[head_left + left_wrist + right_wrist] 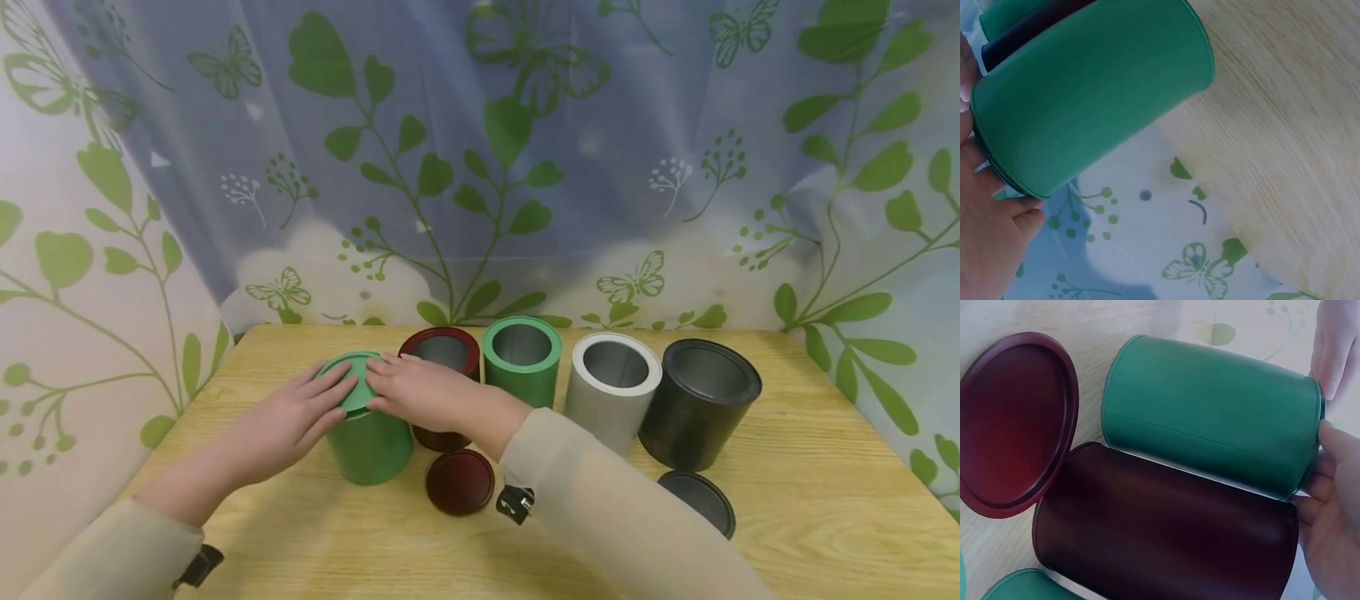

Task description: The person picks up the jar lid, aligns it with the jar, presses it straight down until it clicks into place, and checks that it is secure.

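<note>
At the left of the head view stands a green can (371, 454), upright on the wooden table. A green lid (358, 385) sits on its top. My left hand (288, 417) lies over the lid's left side, with fingers extended across it. From the right, my right hand (427, 392) rests its fingers on the same lid. In both wrist views the fingers of the left hand (991, 219) and right hand (1335, 525) meet the lidded end of the can (1210, 412). A dark red open can (438, 441) stands beside it, partly hidden by my right forearm.
To the right stand another open green can (523, 385), an open white can (603, 412) and an open black can (686, 425). A dark red lid (460, 482) lies in front, and a black lid (701, 500) lies partly behind my right sleeve. A patterned curtain (450, 208) hangs behind.
</note>
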Action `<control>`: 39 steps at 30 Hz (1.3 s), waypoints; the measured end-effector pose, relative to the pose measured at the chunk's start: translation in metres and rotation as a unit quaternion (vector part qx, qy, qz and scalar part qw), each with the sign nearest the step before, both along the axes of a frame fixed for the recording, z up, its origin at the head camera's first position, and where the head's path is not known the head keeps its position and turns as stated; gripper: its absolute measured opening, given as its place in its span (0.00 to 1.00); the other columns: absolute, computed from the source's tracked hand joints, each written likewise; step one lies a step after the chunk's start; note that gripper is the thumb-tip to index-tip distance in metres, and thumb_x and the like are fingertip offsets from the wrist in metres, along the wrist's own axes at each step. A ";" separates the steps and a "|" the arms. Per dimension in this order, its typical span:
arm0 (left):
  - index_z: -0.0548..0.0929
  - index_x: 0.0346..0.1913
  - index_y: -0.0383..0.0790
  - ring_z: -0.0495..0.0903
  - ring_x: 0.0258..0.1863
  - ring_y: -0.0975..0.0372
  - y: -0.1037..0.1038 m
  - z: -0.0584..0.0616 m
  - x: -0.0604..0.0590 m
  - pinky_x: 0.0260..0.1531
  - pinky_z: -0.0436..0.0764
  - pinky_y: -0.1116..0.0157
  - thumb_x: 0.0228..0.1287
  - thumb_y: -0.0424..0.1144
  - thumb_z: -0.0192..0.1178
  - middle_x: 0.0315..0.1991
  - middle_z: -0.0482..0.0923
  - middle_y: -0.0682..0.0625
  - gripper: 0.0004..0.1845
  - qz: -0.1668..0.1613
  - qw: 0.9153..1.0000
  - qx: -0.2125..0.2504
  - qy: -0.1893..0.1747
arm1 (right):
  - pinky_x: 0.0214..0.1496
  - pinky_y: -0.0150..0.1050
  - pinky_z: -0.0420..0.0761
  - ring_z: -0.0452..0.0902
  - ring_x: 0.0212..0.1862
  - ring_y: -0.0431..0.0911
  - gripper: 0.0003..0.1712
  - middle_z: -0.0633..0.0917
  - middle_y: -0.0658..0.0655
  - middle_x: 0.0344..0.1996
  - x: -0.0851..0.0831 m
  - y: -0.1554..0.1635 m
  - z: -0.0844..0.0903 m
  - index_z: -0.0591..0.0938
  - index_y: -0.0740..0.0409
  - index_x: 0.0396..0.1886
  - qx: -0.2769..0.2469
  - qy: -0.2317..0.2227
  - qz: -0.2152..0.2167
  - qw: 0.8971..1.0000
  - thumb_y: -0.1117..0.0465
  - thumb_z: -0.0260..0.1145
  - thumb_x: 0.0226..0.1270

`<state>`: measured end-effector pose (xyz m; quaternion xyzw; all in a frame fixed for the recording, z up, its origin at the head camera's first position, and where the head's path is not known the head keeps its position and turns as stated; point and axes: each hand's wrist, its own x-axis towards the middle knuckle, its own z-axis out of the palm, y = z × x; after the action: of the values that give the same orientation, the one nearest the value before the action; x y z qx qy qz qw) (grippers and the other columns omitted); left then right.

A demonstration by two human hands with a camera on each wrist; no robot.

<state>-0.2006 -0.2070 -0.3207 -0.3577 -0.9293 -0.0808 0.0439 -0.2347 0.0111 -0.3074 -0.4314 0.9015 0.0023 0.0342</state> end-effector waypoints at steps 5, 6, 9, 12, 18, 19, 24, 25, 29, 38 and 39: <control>0.61 0.69 0.36 0.50 0.66 0.37 -0.002 0.002 -0.002 0.59 0.58 0.41 0.74 0.46 0.43 0.70 0.54 0.38 0.26 0.005 1.000 -0.004 -0.021 | 0.70 0.38 0.47 0.46 0.72 0.47 0.31 0.57 0.55 0.71 -0.002 -0.002 0.003 0.59 0.55 0.72 0.000 -0.019 0.001 1.000 0.47 0.43 0.75; 0.61 0.69 0.36 0.49 0.67 0.37 -0.002 0.003 -0.002 0.59 0.58 0.41 0.74 0.46 0.43 0.70 0.54 0.39 0.27 0.005 1.000 -0.005 -0.023 | 0.70 0.37 0.46 0.46 0.72 0.47 0.31 0.57 0.55 0.71 -0.002 -0.002 0.004 0.59 0.55 0.72 -0.001 -0.022 0.002 1.000 0.47 0.43 0.75; 0.60 0.70 0.37 0.48 0.67 0.37 -0.003 0.003 -0.003 0.59 0.58 0.41 0.74 0.46 0.43 0.70 0.53 0.39 0.27 0.004 1.000 -0.007 -0.030 | 0.70 0.36 0.46 0.46 0.72 0.47 0.31 0.57 0.54 0.71 -0.003 -0.003 0.005 0.59 0.55 0.71 0.005 -0.027 0.001 1.000 0.47 0.43 0.75; 0.60 0.70 0.37 0.48 0.67 0.37 -0.004 0.003 -0.004 0.60 0.58 0.42 0.74 0.47 0.42 0.70 0.53 0.40 0.27 0.002 0.999 -0.008 -0.034 | 0.70 0.36 0.46 0.46 0.72 0.47 0.31 0.57 0.54 0.71 -0.004 -0.004 0.006 0.60 0.54 0.71 0.014 -0.029 -0.001 0.999 0.47 0.43 0.75; 0.59 0.70 0.36 0.46 0.68 0.37 -0.003 0.004 -0.004 0.60 0.57 0.41 0.75 0.48 0.40 0.71 0.52 0.39 0.28 0.004 0.998 -0.010 -0.055 | 0.70 0.36 0.47 0.46 0.72 0.47 0.30 0.57 0.53 0.71 -0.005 -0.007 0.008 0.60 0.54 0.71 0.029 -0.039 -0.009 0.999 0.47 0.44 0.74; 0.58 0.70 0.36 0.45 0.68 0.37 -0.003 0.004 -0.004 0.60 0.56 0.42 0.75 0.48 0.40 0.71 0.51 0.39 0.28 0.006 0.998 -0.010 -0.060 | 0.70 0.36 0.47 0.46 0.72 0.47 0.30 0.57 0.53 0.71 -0.005 -0.008 0.009 0.60 0.53 0.71 0.031 -0.042 -0.011 0.999 0.47 0.44 0.74; 0.58 0.70 0.35 0.44 0.68 0.37 -0.002 0.006 -0.003 0.61 0.55 0.41 0.75 0.47 0.40 0.71 0.50 0.39 0.28 0.009 0.997 -0.013 -0.074 | 0.70 0.36 0.46 0.45 0.72 0.46 0.30 0.55 0.52 0.71 -0.005 -0.010 0.011 0.60 0.52 0.71 0.039 -0.055 -0.023 0.997 0.46 0.44 0.74; 0.58 0.70 0.35 0.44 0.68 0.37 -0.002 0.006 -0.002 0.60 0.55 0.41 0.75 0.47 0.39 0.71 0.50 0.38 0.28 0.009 0.997 -0.013 -0.075 | 0.70 0.36 0.46 0.44 0.72 0.46 0.30 0.55 0.52 0.71 -0.005 -0.010 0.011 0.59 0.52 0.72 0.041 -0.055 -0.024 0.997 0.46 0.44 0.74; 0.57 0.71 0.35 0.43 0.68 0.37 -0.001 0.007 -0.002 0.60 0.55 0.40 0.75 0.48 0.39 0.71 0.50 0.38 0.28 0.011 0.996 -0.010 -0.083 | 0.70 0.36 0.46 0.44 0.72 0.46 0.31 0.55 0.52 0.72 -0.005 -0.011 0.011 0.59 0.53 0.72 0.044 -0.056 -0.024 0.997 0.46 0.44 0.74; 0.57 0.71 0.35 0.42 0.68 0.37 -0.001 0.005 0.000 0.60 0.54 0.40 0.75 0.48 0.38 0.71 0.49 0.38 0.28 0.013 0.997 -0.006 -0.082 | 0.70 0.37 0.47 0.44 0.72 0.46 0.30 0.55 0.53 0.71 -0.005 -0.011 0.010 0.59 0.53 0.72 0.047 -0.052 -0.025 0.997 0.47 0.43 0.75; 0.57 0.71 0.35 0.42 0.68 0.37 -0.001 0.005 0.000 0.60 0.54 0.40 0.75 0.47 0.38 0.71 0.49 0.38 0.28 0.011 0.997 -0.006 -0.080 | 0.70 0.37 0.47 0.44 0.72 0.46 0.30 0.55 0.53 0.71 -0.005 -0.011 0.011 0.59 0.53 0.72 0.046 -0.053 -0.026 0.997 0.47 0.43 0.75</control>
<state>-0.2005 -0.2080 -0.3159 -0.3400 -0.9342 -0.1036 -0.0318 -0.2393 -0.0001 -0.2968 -0.4055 0.9082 0.0206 0.1017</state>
